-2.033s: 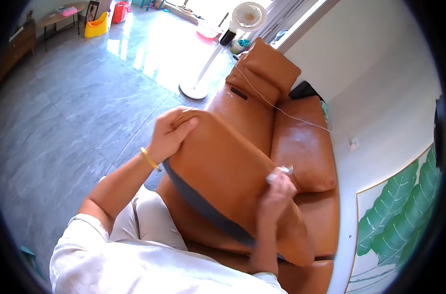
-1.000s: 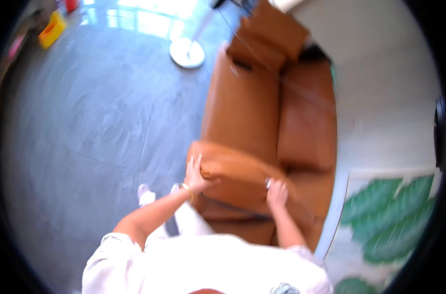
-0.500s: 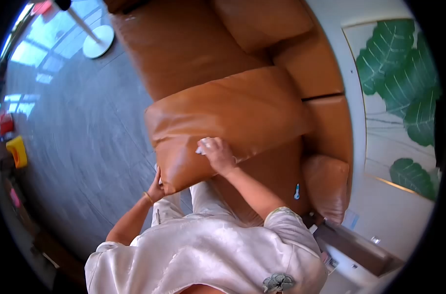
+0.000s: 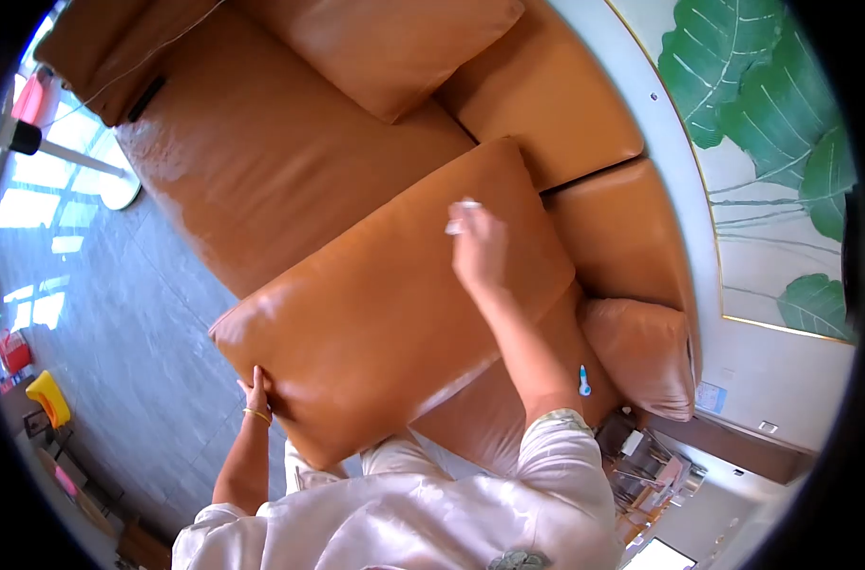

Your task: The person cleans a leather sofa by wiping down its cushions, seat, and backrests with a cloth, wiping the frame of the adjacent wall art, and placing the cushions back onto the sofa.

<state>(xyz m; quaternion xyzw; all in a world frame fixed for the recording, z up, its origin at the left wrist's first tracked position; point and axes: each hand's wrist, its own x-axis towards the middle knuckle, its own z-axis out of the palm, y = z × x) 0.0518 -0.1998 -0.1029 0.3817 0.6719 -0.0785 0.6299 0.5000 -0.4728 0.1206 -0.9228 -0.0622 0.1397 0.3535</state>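
A large brown leather sofa cushion [image 4: 375, 313] lies at an angle across the sofa seat [image 4: 290, 142], its near corner over my lap. At its left edge is my left hand [image 4: 255, 391], with finger ends on the top face and the rest of the grip hidden at the side. My right hand [image 4: 482, 252], slightly blurred, is over the far right part of the cushion. A crumpled white wipe [image 4: 465, 205] shows at its closed fingers.
A small blue-and-white handheld object [image 4: 584, 381] lies on the seat at right, beside a small brown cushion [image 4: 638, 356]. Back cushions line the wall under a leaf picture [image 4: 774, 114]. On the grey floor [image 4: 147, 313] at left are a white stand base [image 4: 121, 189] and a yellow object [image 4: 48, 398].
My right hand with the wipe has moved from the cushion's near left part to its far right. My left hand has shifted up along the left edge, and the cushion lies turned and flatter.
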